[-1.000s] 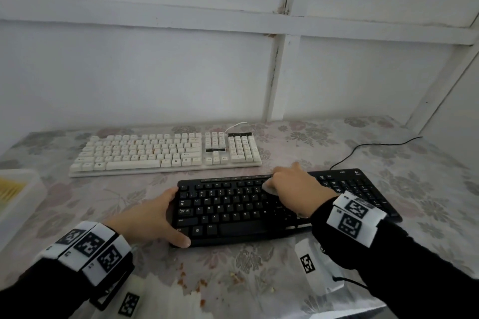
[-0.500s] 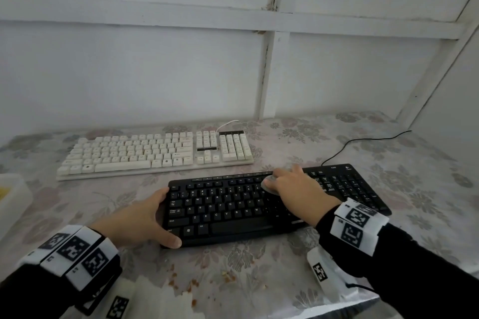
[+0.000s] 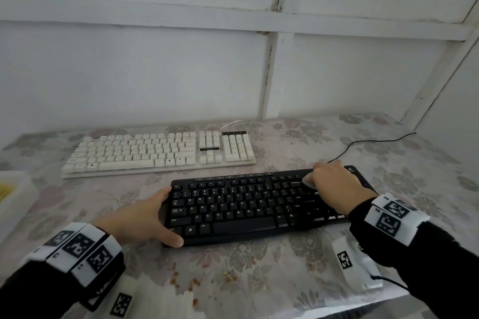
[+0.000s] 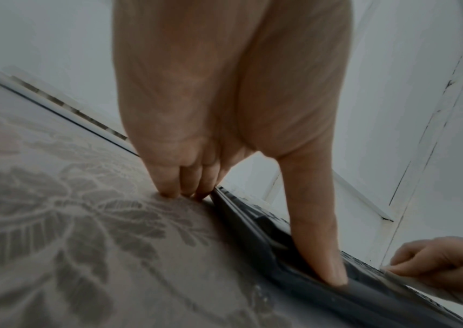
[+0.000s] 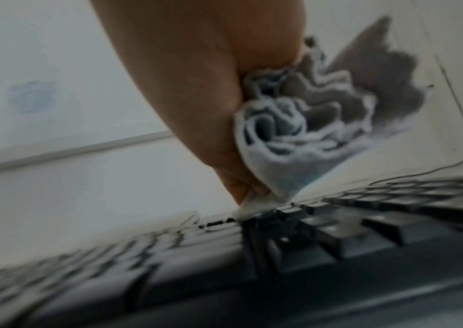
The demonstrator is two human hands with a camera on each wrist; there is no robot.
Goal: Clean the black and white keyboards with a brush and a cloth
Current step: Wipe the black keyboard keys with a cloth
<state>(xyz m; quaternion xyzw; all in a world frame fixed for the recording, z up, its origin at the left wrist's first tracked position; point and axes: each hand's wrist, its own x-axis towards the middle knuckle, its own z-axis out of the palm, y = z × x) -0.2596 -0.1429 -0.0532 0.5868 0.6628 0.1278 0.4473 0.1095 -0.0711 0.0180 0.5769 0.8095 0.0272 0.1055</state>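
Note:
The black keyboard (image 3: 246, 204) lies near the table's front, with the white keyboard (image 3: 160, 153) behind it to the left. My left hand (image 3: 155, 215) grips the black keyboard's left end. Its thumb (image 4: 320, 255) presses on the front corner and its fingers (image 4: 185, 184) curl at the far corner. My right hand (image 3: 334, 184) grips a bunched pale cloth (image 3: 309, 180) and presses it on the upper right keys. In the right wrist view the cloth (image 5: 303, 124) bulges from my fist above the blurred keys (image 5: 336, 244). I see no brush.
A pale tray (image 3: 15, 189) sits at the left edge. Brown crumbs (image 3: 194, 280) lie on the floral tablecloth in front of the black keyboard. A black cable (image 3: 363, 145) runs off to the back right. A white wall stands close behind.
My right hand has slid the cloth to the right along the black keyboard's top rows. The left hand keeps its hold on the left end.

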